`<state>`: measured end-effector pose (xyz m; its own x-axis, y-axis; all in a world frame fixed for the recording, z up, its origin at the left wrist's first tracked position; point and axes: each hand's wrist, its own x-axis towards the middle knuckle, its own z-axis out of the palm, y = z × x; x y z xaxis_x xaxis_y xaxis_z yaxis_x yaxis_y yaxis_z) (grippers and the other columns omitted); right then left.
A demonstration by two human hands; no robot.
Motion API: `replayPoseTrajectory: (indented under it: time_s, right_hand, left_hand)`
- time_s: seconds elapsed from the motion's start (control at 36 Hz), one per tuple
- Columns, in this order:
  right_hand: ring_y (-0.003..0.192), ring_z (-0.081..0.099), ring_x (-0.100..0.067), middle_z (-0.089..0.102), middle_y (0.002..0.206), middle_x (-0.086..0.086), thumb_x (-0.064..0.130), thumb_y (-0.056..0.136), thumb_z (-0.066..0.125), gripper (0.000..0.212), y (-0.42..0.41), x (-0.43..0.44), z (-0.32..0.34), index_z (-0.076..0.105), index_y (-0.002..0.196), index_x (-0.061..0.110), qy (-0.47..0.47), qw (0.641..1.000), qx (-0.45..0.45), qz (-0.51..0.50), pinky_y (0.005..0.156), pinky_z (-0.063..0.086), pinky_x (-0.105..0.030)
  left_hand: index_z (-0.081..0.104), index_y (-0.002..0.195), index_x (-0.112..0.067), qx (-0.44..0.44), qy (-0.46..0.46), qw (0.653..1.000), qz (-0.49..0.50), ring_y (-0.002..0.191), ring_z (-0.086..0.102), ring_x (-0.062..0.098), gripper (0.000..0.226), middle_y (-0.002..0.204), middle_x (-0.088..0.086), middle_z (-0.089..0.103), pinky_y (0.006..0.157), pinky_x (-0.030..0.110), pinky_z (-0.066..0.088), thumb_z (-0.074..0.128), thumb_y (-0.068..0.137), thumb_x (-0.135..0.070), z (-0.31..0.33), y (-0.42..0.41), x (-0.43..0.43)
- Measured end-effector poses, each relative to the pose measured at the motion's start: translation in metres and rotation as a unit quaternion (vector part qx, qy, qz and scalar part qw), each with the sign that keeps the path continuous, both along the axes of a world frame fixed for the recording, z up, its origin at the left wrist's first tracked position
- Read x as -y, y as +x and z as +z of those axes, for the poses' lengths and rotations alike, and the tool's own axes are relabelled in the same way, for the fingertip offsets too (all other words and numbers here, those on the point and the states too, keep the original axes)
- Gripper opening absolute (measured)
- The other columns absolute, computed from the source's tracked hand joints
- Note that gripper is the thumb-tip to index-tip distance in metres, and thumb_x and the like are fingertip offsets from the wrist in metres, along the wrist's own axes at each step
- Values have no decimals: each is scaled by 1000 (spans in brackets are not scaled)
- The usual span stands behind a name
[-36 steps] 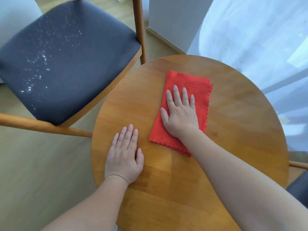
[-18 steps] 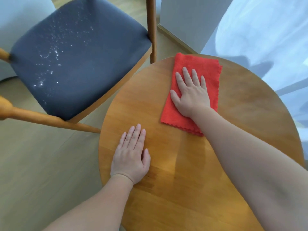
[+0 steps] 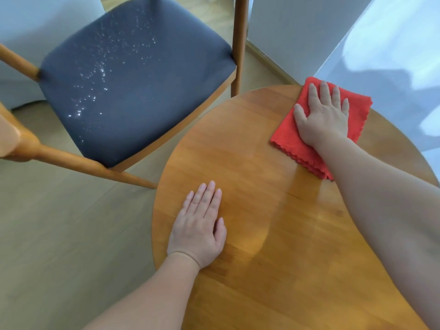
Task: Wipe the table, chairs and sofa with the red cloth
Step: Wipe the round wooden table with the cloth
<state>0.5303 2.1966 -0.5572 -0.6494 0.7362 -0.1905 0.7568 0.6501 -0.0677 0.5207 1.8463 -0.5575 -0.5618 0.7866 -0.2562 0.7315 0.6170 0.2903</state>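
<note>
**A:** How are we holding the folded red microfibre cloth (image 3: 287, 139)?

**B:** We are not gripping it at all. Our right hand (image 3: 325, 117) is lying flat on top of it, with its fingers (image 3: 323, 91) straight and slightly spread and the thumb out to the side. The palm is pressing the cloth onto the round honey-coloured wooden table (image 3: 273, 270), and nothing is curling round the fabric.

**A:** Why flat, rather than bunching it up?

**B:** We are judging that an open palm is spreading the pressure over the whole fold, so more cloth is meeting the wood.

**A:** And where is the cloth sitting?

**B:** It is sitting at the far side of the tabletop, with its far corner reaching the rim, close to the sheer white curtain (image 3: 392, 55). Our right arm is stretching out almost straight across the table to get there.

**A:** What is our left hand (image 3: 198, 225) doing?

**B:** It is resting open and palm down on bare wood by the near left edge, fingers together, holding nothing. We are reading it as a brace that is steadying us while we are leaning forward.

**A:** And the chair?

**B:** The wooden-framed chair with the dark grey padded seat (image 3: 133, 75) is standing just beside the table on our left. Pale specks are glinting across its seat, and we cannot tell whether they are droplets or crumbs. We are reckoning that it is not yet wiped. No sofa is showing.
</note>
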Motion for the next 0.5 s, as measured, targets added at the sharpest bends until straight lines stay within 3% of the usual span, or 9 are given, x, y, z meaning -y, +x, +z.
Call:
replayPoseTrajectory:
  time_s: [0.22, 0.5]
  right_hand:
    - [148, -3, -31, 1, 162, -5, 55, 94, 17, 70, -16, 19, 1, 7, 155, 20, -2, 1000, 3, 16, 119, -1, -51]
    - [148, -2, -33, 4, 162, -5, 53, 95, 18, 68, -73, 118, 3, 11, 155, 21, -16, 978, -18, 206, 118, -1, -53]
  left_hand:
    - [36, 145, -10, -3, -2, 1000, -7, 144, 19, 19, 58, 155, 6, 26, 115, 38, 14, 33, 93, -35, 2, 0, -1]
    - [40, 143, -8, -12, 24, 1000, 0, 143, 23, 20, 58, 152, 8, 32, 116, 38, 15, 36, 91, -33, 2, 2, -2]
